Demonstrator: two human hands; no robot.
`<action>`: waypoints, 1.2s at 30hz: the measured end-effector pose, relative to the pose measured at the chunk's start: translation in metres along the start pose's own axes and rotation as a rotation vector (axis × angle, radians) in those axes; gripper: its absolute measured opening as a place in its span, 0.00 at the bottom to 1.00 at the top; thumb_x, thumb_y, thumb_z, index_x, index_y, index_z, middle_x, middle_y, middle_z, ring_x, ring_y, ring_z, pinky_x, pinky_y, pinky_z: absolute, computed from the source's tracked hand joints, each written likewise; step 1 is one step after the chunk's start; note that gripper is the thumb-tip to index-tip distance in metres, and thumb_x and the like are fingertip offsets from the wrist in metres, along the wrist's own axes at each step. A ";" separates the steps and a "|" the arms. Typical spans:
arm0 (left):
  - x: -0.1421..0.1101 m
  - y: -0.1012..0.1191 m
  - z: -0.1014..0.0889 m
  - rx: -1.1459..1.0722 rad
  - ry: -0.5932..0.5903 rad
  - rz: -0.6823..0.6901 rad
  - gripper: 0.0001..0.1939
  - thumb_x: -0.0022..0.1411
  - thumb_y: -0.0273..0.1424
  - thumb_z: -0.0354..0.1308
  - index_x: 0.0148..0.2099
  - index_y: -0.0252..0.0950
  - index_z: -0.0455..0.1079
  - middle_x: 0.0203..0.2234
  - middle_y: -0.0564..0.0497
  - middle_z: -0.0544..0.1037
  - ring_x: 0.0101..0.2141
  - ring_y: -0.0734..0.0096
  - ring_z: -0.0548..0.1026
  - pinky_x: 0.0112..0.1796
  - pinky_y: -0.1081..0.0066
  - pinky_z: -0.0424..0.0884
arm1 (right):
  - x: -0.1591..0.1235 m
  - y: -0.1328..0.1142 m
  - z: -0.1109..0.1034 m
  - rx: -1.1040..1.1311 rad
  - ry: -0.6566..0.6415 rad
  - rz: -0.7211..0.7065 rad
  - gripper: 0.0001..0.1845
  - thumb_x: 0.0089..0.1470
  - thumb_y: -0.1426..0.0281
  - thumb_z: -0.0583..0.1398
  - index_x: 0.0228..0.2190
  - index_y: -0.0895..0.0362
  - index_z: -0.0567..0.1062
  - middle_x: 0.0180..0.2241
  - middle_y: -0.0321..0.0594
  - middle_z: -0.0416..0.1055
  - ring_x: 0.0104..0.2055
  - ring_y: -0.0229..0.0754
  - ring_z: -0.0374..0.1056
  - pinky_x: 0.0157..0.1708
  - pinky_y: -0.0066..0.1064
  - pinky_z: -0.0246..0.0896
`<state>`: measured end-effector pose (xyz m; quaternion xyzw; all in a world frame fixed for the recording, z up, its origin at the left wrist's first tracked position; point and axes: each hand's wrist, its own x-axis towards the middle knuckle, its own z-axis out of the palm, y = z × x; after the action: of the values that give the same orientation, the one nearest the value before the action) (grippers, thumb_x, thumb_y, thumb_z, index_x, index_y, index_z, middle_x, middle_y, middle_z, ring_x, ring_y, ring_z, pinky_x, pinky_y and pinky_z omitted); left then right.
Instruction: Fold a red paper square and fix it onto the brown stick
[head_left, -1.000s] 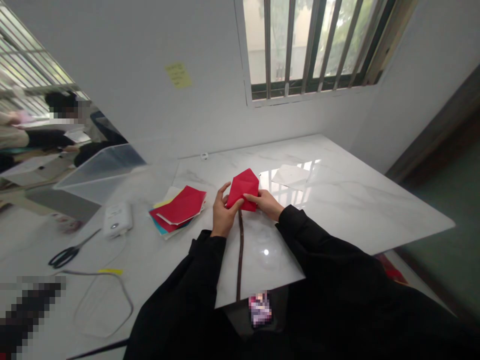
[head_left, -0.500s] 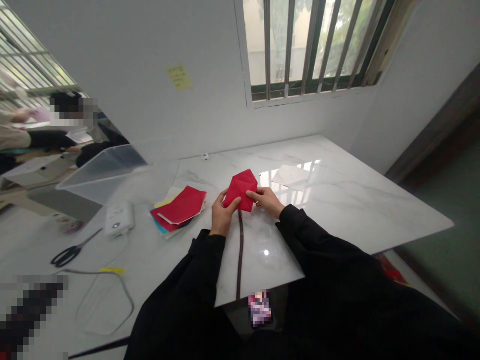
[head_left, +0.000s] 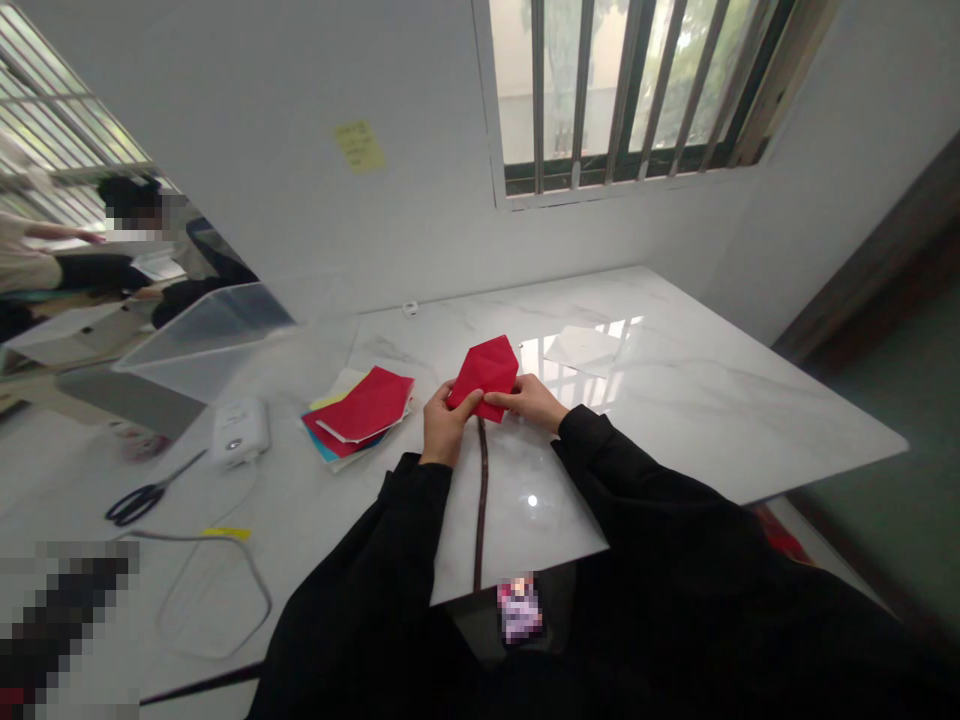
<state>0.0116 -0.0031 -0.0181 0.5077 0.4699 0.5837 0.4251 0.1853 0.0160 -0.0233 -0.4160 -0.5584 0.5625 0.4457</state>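
White marbled table (head_left: 712, 410) near a barred window (head_left: 630, 90), red folded paper (head_left: 490, 362) pinched in my left hand (head_left: 444, 425) and right hand (head_left: 537, 403), brown stick (head_left: 481, 510) below, coloured sheets (head_left: 367, 405) leftward.

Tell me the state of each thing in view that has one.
Red paper: folded, held up.
Left hand: pinching the red paper.
Right hand: pinching the red paper.
Paper stack: unevenly overlapped.
Scissors: blades look closed.
Gray cable: loosely looped.
White sheet: lying flat.
Yellow note: stuck on the wall.
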 end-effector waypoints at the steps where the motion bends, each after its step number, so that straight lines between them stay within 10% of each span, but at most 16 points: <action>1: 0.000 0.000 0.000 -0.002 0.000 -0.006 0.32 0.46 0.45 0.76 0.48 0.32 0.76 0.37 0.44 0.84 0.37 0.61 0.82 0.41 0.64 0.78 | 0.000 0.000 0.000 -0.003 -0.001 -0.001 0.21 0.44 0.54 0.73 0.24 0.60 0.79 0.20 0.36 0.71 0.21 0.33 0.57 0.22 0.27 0.51; 17: 0.002 0.002 0.000 -0.120 0.078 -0.123 0.30 0.48 0.54 0.72 0.37 0.30 0.78 0.28 0.48 0.80 0.28 0.70 0.76 0.32 0.70 0.73 | 0.001 -0.001 0.000 0.027 0.041 -0.013 0.19 0.46 0.56 0.71 0.23 0.60 0.76 0.19 0.33 0.68 0.22 0.32 0.55 0.24 0.28 0.49; 36: -0.001 0.006 0.003 -0.344 -0.023 -0.227 0.25 0.46 0.36 0.77 0.45 0.30 0.79 0.42 0.42 0.84 0.42 0.63 0.81 0.45 0.66 0.74 | 0.002 0.001 0.005 0.074 0.127 -0.027 0.22 0.44 0.53 0.70 0.25 0.59 0.74 0.20 0.31 0.64 0.23 0.32 0.56 0.24 0.29 0.49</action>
<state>0.0143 -0.0051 -0.0123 0.3780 0.4125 0.5979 0.5740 0.1802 0.0172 -0.0244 -0.4267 -0.5134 0.5491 0.5029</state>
